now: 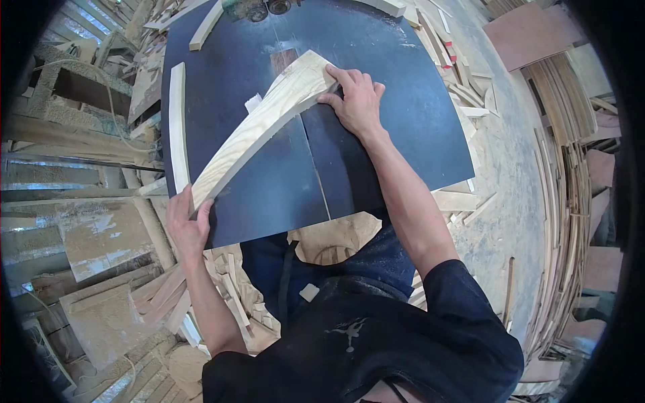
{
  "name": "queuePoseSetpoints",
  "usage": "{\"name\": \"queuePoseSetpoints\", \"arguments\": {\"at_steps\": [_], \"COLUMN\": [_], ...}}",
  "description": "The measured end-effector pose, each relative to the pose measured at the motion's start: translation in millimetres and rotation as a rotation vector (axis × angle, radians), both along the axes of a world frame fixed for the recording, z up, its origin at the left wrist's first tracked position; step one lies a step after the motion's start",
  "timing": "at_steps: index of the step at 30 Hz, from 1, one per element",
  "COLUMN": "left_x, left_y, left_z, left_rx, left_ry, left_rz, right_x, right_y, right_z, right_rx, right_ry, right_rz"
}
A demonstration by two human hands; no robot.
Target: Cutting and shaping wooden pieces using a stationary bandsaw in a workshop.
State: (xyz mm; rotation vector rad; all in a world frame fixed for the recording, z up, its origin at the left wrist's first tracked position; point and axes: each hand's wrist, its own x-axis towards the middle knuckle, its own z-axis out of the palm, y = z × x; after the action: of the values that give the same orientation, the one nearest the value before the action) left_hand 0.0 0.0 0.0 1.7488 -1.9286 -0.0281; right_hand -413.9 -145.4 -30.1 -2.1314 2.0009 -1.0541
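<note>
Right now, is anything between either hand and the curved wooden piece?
Nothing visible is: the left hand holds the curved wooden piece by its narrow end, the right hand by its broad end. A pale strip lies close by the left hand and a small white block beside the piece's far edge; neither comes between.

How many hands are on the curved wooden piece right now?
2: the left hand is at the lower, narrower end of the curved wooden piece, and the right hand is at its upper, wider end. No other hand shows.

Dusty grey floor (497, 181) — boards (576, 235) stacked along right — light between slats (75, 28), upper left.
</note>
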Motion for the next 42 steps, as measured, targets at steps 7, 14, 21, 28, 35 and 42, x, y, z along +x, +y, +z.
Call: {"name": "queuePoseSetpoints", "arguments": {"at_steps": [7,14,21,28,35,42], "left_x": [-0.8,-0.1,1.6,8.9,5.3,7.9], "left_y": [-6.5,-10.5,-11.0,3.4,1.3,0.1], "left_z": [-7.0,-1.8,0.6,6.3,4.9,-0.9], "left_rx": [-0.030,-0.047,-0.079,-0.021,-0.049,-0.036], "left_ry": [0.007,-0.015,-0.022,-0.007,0.029,0.010], "left_rz": [-0.035,-0.039,-0.048,-0.073,-0.080,-0.072], "right_x": [-3.5,3.9,3.9,3.7,3.0,4.9], "right_y": [-2.1,-10.4,-9.9,6.2,4.5,-0.5], "right_z": [-4.2,-5.7,-6.7,-4.9,-4.2,-5.7], "right_rx": [-0.015,-0.028,-0.032,-0.044,-0.069,-0.079], "right_ry": [0.015,0.014,-0.006,-0.033,-0.021,-0.009], "right_rz": [-0.007,-0.034,-0.033,-0.006,0.015,-0.004]}}
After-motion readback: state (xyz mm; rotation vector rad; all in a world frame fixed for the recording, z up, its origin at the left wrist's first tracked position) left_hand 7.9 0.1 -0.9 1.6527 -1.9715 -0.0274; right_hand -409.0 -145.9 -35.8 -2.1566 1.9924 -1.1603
